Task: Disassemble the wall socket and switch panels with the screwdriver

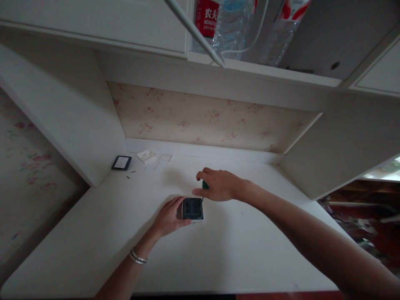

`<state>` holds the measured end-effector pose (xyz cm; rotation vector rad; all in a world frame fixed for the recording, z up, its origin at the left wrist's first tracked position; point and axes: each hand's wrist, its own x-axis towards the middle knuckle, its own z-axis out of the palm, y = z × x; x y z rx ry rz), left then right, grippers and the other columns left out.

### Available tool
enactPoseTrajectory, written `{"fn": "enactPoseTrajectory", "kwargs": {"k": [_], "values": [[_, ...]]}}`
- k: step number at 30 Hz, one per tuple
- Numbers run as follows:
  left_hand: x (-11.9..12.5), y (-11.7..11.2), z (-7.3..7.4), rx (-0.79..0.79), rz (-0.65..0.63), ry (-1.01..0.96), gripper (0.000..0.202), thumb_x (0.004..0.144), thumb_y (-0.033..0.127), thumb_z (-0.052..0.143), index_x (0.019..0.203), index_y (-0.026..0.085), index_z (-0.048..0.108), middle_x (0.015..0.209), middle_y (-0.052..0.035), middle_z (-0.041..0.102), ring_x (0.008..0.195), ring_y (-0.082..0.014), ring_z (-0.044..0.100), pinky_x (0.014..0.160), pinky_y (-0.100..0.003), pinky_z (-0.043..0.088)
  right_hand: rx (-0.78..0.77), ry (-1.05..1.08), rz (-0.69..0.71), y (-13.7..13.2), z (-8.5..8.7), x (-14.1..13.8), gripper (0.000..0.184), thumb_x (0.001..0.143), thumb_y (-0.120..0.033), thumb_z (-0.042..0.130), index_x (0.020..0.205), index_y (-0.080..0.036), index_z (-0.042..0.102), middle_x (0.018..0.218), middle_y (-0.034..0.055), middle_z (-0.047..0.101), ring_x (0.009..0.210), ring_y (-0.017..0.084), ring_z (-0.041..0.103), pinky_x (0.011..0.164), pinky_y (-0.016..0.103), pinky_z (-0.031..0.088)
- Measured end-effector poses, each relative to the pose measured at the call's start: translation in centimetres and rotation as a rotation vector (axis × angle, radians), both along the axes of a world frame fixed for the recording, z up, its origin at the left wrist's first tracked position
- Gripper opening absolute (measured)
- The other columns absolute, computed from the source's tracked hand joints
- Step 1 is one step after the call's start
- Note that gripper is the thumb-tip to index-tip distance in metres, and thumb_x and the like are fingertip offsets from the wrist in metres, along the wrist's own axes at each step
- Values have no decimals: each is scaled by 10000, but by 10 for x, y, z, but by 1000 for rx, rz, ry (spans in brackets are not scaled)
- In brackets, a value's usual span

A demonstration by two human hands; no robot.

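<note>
A dark grey socket module [193,208] lies on the white desk [237,246], near its middle. My left hand [170,216] grips the module by its left side, fingers curled around the edge. My right hand [218,184] is closed on a green-handled screwdriver [205,185]. Its thin shaft points down to the module's upper right corner.
A second socket plate with a black frame [121,162] lies at the back left beside two small screws [130,174]. White cover pieces [146,155] sit by the floral back wall. Plastic water bottles [233,27] stand on the shelf overhead. Cabinet walls close in on both sides.
</note>
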<state>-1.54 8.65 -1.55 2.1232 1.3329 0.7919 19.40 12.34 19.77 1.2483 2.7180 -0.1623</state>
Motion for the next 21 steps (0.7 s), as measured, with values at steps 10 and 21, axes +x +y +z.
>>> {"fn": "enactPoseTrajectory", "kwargs": {"k": [10,21], "values": [[-2,1,-11,7,10,-1,801,633,435,779,1336,278,429,1348,-70,516,1220,-294,490,1046,-442,371,5,-36,8,0,-1,1,380,880,-443,494,1155,-184,527,1108,125,611,887,262,638,675,335,452],[-2,0,-8,-4,20,-12,808,628,447,775,1342,277,436,1353,-73,515,1226,-300,486,1043,-446,370,43,-26,-39,1,-1,-3,452,898,-494,439,1190,-155,508,1105,159,617,907,285,632,715,368,462]]}}
